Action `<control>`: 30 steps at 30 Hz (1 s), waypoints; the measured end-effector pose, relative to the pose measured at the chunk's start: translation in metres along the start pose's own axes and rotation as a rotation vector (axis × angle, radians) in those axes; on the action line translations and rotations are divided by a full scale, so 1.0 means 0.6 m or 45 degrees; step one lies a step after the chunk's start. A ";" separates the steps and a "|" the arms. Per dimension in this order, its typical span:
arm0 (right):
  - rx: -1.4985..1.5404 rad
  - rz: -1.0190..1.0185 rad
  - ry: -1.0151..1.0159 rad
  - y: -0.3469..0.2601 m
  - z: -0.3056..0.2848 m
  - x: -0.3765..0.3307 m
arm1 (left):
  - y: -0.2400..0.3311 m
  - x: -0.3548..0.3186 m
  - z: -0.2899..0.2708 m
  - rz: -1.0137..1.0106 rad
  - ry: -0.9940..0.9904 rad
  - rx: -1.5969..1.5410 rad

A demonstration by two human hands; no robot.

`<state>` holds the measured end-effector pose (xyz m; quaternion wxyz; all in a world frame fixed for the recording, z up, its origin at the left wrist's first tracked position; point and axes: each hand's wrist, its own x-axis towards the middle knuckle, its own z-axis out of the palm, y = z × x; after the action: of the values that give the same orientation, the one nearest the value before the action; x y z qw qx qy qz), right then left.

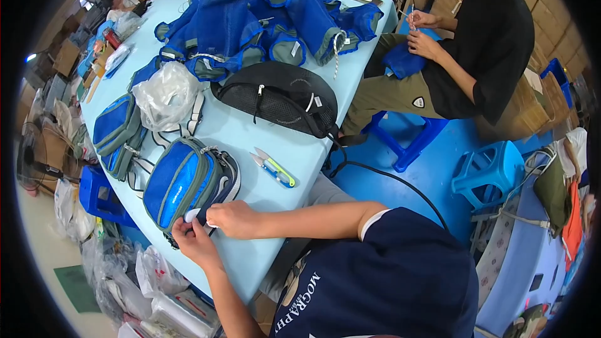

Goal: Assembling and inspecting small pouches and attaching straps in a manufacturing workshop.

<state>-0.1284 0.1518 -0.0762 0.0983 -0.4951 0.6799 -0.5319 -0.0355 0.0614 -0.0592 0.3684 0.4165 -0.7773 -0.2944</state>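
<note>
Head view: we judged the left hand (199, 246) fingers pinching a white piece (191, 215) beside the blue bag (177, 181), the right hand (234, 218) closed, grip unclear; sweeping forearms risked knocking the scissors (275, 166).

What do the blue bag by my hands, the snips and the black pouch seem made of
Bag: probably woven synthetic, from its faintly glossy blue panels and grey trim. Snips: smooth grey blades, likely steel; bright yellow-green and blue handles, possibly plastic. Pouch: matte black mesh, likely synthetic, from its fine netting.
</note>
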 end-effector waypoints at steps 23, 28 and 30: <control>0.426 0.537 -0.109 -0.016 0.014 0.048 | -0.018 0.017 -0.024 -0.407 -0.196 -0.931; 0.385 0.558 -0.116 -0.015 0.014 0.055 | -0.021 0.015 -0.019 -0.366 -0.266 -0.962; 0.368 0.563 -0.118 -0.013 0.015 0.057 | -0.022 0.013 -0.014 -0.315 -0.257 -0.984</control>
<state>-0.1348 0.1199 -0.0598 0.3127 -0.3392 0.6834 -0.5658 -0.0262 0.0472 -0.0620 0.3815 0.3069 -0.5859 -0.6458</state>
